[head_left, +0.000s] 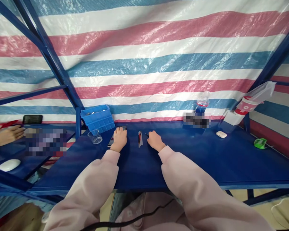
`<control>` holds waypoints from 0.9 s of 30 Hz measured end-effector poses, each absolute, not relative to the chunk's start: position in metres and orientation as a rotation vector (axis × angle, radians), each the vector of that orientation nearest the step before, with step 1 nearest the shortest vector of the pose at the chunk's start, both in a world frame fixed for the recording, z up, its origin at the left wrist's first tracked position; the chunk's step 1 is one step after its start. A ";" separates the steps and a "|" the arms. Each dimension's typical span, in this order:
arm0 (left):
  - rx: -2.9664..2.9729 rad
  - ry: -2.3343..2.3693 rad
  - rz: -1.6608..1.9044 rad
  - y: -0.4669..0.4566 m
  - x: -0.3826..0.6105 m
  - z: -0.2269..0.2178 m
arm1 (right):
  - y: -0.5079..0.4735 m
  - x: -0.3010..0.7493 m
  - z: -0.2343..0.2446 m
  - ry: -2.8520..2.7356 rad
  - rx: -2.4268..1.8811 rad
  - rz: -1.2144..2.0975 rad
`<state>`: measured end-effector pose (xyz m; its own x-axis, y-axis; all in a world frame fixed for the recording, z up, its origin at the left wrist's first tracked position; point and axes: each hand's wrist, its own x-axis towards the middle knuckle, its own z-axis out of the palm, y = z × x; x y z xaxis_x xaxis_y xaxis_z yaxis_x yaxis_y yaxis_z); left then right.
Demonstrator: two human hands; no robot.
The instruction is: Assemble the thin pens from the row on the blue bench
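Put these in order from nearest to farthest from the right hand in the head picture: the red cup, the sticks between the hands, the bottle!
1. Sticks: just left of the right hand.
2. Bottle: ahead and to the right.
3. Red cup: farther right.

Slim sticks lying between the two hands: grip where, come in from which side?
I'd pinch the slim sticks around mid-length, across their narrow width, coming down from above. They lie flat, close together, pointing away from the person, so their long sides face left and right. The right hand looks nearer, so that side probably suits.
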<state>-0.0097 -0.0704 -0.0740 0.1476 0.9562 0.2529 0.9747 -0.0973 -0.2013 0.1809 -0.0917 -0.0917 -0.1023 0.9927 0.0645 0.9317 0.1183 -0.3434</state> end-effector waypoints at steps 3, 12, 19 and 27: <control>-2.156 -1.847 -0.112 -0.070 -0.010 -0.075 | -0.093 0.181 -0.091 -2.114 -1.885 0.338; -2.124 -1.867 -0.074 -0.067 -0.010 -0.077 | -0.092 0.182 -0.090 -2.116 -1.899 0.361; -2.127 -1.895 -0.026 -0.075 -0.007 -0.070 | -0.093 0.181 -0.092 -2.127 -1.882 0.316; -2.125 -1.923 0.096 -0.077 -0.010 -0.063 | -0.092 0.180 -0.092 -2.133 -1.879 0.307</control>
